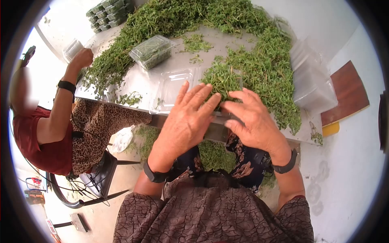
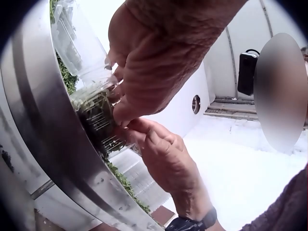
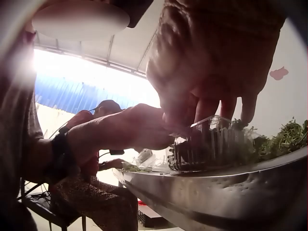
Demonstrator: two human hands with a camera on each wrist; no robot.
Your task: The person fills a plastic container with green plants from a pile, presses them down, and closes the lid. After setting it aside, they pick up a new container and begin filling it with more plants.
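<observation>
An opened clear plastic box (image 3: 207,149) stands at the table's front edge, its lid (image 1: 172,87) folded out to the left. Leafy green stems (image 1: 221,78) heap up inside it. From the left, my left hand (image 1: 186,121) lies over the near side of the heap, fingers extended and fingertips at the greens. Opposite it, my right hand (image 1: 255,119) has its fingers reaching down over the box's right side, thumb toward the near rim. In the left wrist view the box wall (image 2: 98,122) shows dark greens through it, and both hands meet close at its rim.
A filled, closed box (image 1: 152,52) sits farther back on the metal table. Loose greens (image 1: 263,69) bank along the back and right. Stacked empty boxes (image 1: 312,83) stand right; filled boxes (image 1: 107,15) are piled back left. Another person (image 1: 48,129) sits at the left.
</observation>
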